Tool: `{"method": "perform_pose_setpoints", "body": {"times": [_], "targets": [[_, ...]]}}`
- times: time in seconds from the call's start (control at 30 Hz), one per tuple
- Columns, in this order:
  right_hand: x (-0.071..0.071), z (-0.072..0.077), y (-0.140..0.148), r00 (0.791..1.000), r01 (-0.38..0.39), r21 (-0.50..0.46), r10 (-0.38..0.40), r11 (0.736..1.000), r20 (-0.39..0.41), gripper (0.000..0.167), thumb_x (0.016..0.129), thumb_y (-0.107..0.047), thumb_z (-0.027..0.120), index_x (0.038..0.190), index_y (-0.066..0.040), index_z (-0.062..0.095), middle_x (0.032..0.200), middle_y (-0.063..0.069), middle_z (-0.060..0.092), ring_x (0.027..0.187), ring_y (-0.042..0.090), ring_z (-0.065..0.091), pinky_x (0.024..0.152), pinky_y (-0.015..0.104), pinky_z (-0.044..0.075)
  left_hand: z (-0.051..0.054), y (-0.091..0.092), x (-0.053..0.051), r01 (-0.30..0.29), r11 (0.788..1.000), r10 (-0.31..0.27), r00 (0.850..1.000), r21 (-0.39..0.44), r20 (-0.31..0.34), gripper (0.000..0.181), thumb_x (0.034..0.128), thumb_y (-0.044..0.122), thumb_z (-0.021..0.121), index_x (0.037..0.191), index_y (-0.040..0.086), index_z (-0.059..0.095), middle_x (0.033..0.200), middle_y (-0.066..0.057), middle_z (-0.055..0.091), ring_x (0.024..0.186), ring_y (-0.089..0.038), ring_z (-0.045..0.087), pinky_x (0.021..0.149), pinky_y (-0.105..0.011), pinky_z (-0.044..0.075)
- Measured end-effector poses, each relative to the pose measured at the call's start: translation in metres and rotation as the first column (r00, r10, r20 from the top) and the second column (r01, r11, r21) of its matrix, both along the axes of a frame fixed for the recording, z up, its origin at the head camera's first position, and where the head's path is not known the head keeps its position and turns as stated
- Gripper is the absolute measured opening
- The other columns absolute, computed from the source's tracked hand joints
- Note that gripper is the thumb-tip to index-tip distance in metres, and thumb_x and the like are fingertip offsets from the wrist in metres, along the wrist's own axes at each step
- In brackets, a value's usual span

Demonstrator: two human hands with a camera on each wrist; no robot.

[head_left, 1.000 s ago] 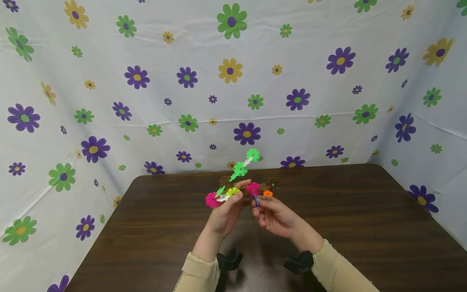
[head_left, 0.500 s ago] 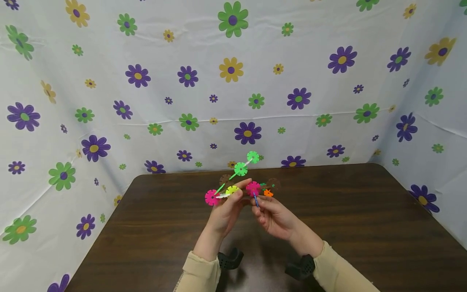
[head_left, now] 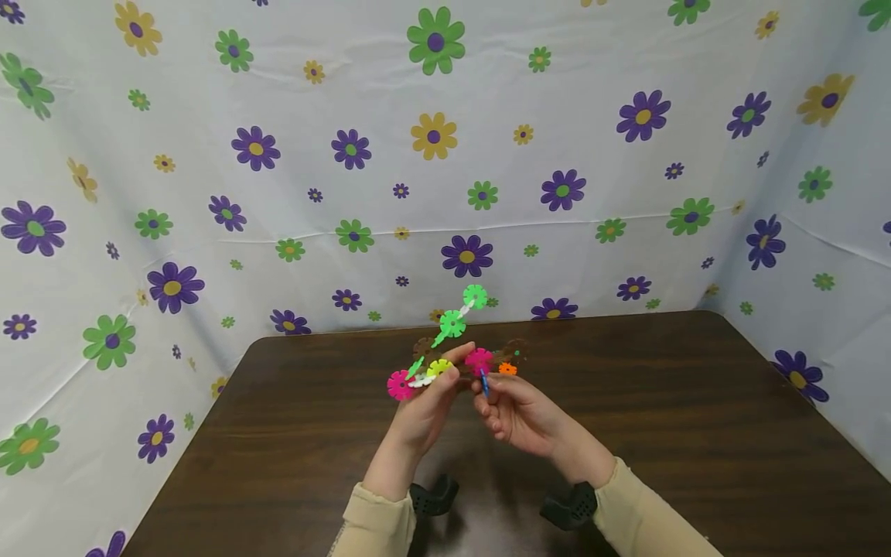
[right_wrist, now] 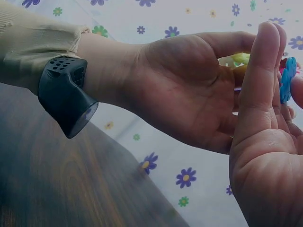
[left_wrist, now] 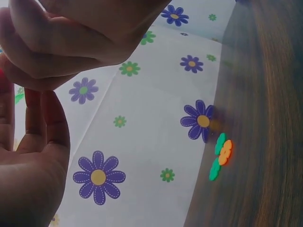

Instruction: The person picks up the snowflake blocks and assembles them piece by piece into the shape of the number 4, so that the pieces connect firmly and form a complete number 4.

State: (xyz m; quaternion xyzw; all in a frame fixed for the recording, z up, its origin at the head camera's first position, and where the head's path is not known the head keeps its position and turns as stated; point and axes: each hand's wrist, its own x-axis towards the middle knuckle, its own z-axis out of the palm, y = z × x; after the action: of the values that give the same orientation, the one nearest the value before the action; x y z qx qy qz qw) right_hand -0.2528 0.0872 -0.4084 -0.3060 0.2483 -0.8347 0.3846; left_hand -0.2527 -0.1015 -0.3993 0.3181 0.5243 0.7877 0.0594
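Observation:
Notched, flower-shaped plastic discs joined in a branching chain hang between both hands. My left hand (head_left: 423,410) grips the chain, thumb on a yellow disc (head_left: 440,367); a pink disc (head_left: 400,384) sticks out leftward. Green discs (head_left: 452,324) rise above it. My right hand (head_left: 522,414) pinches a blue disc (head_left: 484,384), seen edge-on, against another pink disc (head_left: 479,360); whether it is fully slotted in, I cannot tell. Behind the right fingers show an orange disc (head_left: 507,370) and a brown disc (head_left: 517,351). In the right wrist view the blue disc (right_wrist: 287,80) is partly hidden by fingers.
A dark wood table (head_left: 292,433) lies beneath the hands. White cloth (head_left: 313,186) printed with flowers stands behind it and at both sides. Black wrist cameras (head_left: 572,507) sit on both wrists.
The chain's green and orange discs turn slightly back and forth. Both hands keep their hold, and the whole view shifts a little.

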Motion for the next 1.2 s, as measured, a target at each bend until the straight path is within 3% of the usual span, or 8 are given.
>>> {"method": "perform_pose_setpoints", "body": {"times": [0.33,0.6,0.77,1.07,1.2], "targets": [[-0.001,0.000,0.001,1.000,0.027,0.035,-0.028,0.999,0.002,0.045,0.108,-0.012,0.015,0.114,-0.005,0.059,0.089,0.001,0.068,0.073,0.007,0.067,0.069,0.020,0.054,0.000,0.000,-0.003,0.003,1.000,-0.003,1.000,0.008,0.007,0.036,0.1005,0.027,0.052,0.134,0.016,0.058,0.123,0.002,0.064,0.111,-0.018,0.056,0.100,-0.040,0.037],[-0.002,0.000,0.004,0.990,0.141,0.133,-0.137,0.981,-0.040,0.042,0.108,-0.012,0.019,0.110,-0.009,0.061,0.081,-0.003,0.060,0.065,0.007,0.055,0.062,0.019,0.050,0.000,-0.001,-0.004,0.011,0.999,-0.011,1.000,-0.036,0.019,0.041,0.1005,0.023,0.049,0.137,0.005,0.052,0.123,0.001,0.063,0.109,-0.017,0.057,0.099,-0.040,0.039],[-0.001,0.001,0.005,0.983,0.185,0.173,-0.179,0.967,-0.048,0.034,0.108,-0.013,0.027,0.107,-0.012,0.061,0.079,-0.004,0.056,0.062,0.007,0.048,0.060,0.018,0.047,-0.001,-0.003,-0.007,0.000,0.996,-0.001,1.000,-0.090,-0.010,0.047,0.1014,0.025,0.048,0.140,-0.002,0.046,0.125,0.000,0.063,0.111,-0.019,0.059,0.099,-0.042,0.041],[-0.002,0.007,0.005,0.962,0.237,0.238,-0.261,0.942,0.078,0.019,0.107,-0.010,0.031,0.108,-0.007,0.050,0.078,0.001,0.062,0.061,0.005,0.060,0.057,0.017,0.052,-0.002,-0.004,-0.008,-0.034,0.989,0.037,0.999,-0.146,0.014,0.055,0.1003,0.034,0.052,0.144,0.002,0.043,0.134,-0.008,0.057,0.118,-0.022,0.056,0.100,-0.047,0.040],[0.000,0.012,0.002,0.940,0.293,0.291,-0.330,0.911,0.089,0.009,0.106,-0.011,0.039,0.113,-0.007,0.042,0.076,0.003,0.063,0.058,0.006,0.062,0.055,0.020,0.053,-0.003,-0.006,-0.008,-0.065,0.985,0.071,0.997,-0.162,0.033,0.055,0.0991,0.036,0.054,0.143,0.004,0.045,0.138,-0.010,0.054,0.123,-0.022,0.051,0.101,-0.053,0.038]]}}
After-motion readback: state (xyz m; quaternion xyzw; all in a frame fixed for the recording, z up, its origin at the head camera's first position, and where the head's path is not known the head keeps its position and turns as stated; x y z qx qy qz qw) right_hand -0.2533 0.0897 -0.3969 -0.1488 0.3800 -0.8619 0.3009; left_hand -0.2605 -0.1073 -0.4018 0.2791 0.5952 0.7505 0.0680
